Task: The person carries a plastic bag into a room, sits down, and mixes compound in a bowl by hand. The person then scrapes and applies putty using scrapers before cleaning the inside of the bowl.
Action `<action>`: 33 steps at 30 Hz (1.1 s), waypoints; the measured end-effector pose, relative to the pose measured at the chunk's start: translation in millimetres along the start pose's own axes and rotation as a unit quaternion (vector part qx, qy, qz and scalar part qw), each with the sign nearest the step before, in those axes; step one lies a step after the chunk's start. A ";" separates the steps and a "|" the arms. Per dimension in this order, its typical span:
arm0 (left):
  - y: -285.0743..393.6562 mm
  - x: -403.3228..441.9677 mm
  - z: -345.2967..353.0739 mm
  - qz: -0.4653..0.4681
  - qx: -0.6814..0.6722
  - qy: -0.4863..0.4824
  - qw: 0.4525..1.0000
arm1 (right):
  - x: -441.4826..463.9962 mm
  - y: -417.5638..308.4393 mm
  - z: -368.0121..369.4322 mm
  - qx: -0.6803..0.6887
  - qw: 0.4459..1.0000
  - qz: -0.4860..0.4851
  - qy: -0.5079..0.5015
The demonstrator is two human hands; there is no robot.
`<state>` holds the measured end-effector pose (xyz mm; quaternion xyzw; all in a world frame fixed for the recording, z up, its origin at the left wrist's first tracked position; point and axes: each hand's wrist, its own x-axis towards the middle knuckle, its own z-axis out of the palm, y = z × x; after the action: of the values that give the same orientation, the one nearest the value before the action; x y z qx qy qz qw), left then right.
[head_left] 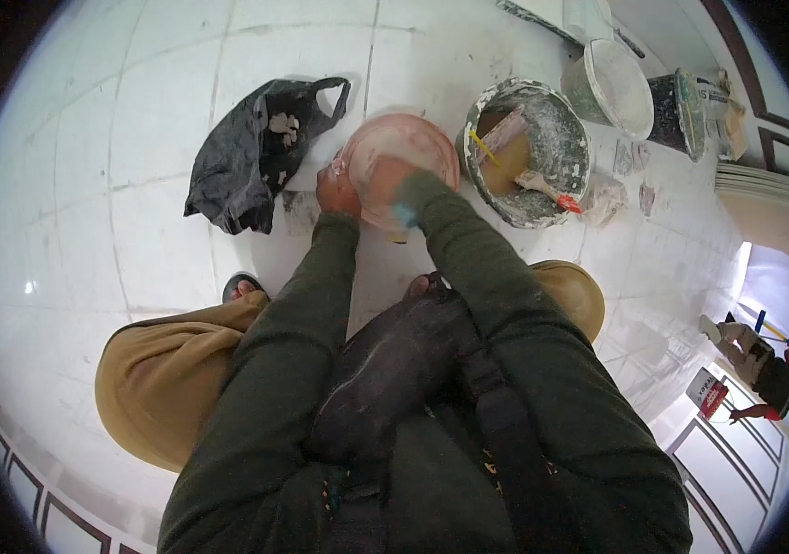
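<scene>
Dark green sleeves (279, 360), two. Pink basin (433, 150), one, on tiled floor (159, 134), between black bag (238, 152) and crusted bucket (562, 125). Left hand (337, 191): fingers curled on its left rim. Right hand (389, 177): blurred over its interior; fingers' spread and any hold cannot be told.

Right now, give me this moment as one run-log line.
left hand: at left side of pink tub; right hand: at tub, blurred; black bag: left of tub; bucket: right of tub, brush in it
</scene>
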<state>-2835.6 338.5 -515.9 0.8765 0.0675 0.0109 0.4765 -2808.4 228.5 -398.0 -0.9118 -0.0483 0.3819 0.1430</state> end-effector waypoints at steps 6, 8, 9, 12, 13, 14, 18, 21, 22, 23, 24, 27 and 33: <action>21.9 -2.8 -6.9 -0.070 -0.011 -0.001 0.997 | 77.0 69.2 39.6 -0.052 0.994 -0.009 0.094; 6.2 -7.8 0.7 -0.045 0.043 0.006 0.998 | 67.4 75.1 55.0 -0.025 0.996 -0.063 0.053; -18.7 -9.0 15.3 -0.001 0.079 0.018 0.997 | 55.6 70.9 54.3 0.004 0.996 -0.075 0.041; -11.8 1.5 20.2 0.024 0.107 0.021 0.994 | 2.9 30.8 23.7 0.098 0.992 -0.048 0.059; -9.5 -1.5 15.8 0.008 0.109 0.010 0.994 | 6.2 37.8 31.1 0.087 0.993 -0.042 0.061; -7.5 -4.0 13.6 0.017 0.099 0.006 0.995 | 10.9 46.5 38.0 0.077 0.995 -0.034 0.061; 22.7 -6.4 -2.5 -0.016 0.080 0.014 0.997 | 44.5 70.1 17.8 -0.099 0.981 -0.079 0.150; 45.2 -1.1 -9.5 -0.096 0.076 0.014 0.992 | 69.4 98.5 45.6 -0.279 0.943 -0.162 0.079; 46.9 -2.7 -9.2 -0.123 0.072 0.006 0.990 | 63.8 92.9 55.4 -0.246 0.954 -0.161 0.051; 48.7 -5.4 -10.7 -0.143 0.072 0.007 0.987 | 55.4 87.2 62.8 -0.193 0.971 -0.130 0.056; 52.4 -3.9 -9.6 -0.159 0.067 0.011 0.985 | 44.2 78.0 66.9 -0.138 0.983 -0.101 0.064; 51.5 0.8 -5.1 -0.135 0.067 0.019 0.988 | 19.9 58.3 59.8 0.000 0.994 -0.005 0.107; 40.5 -5.9 -3.7 -0.082 0.042 0.018 0.996 | 49.4 88.7 10.5 0.022 0.989 0.047 0.137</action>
<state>-2837.4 319.1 -479.7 0.8870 0.1477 -0.0150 0.4372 -2783.0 155.9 -465.2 -0.9533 0.0233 0.2611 0.1502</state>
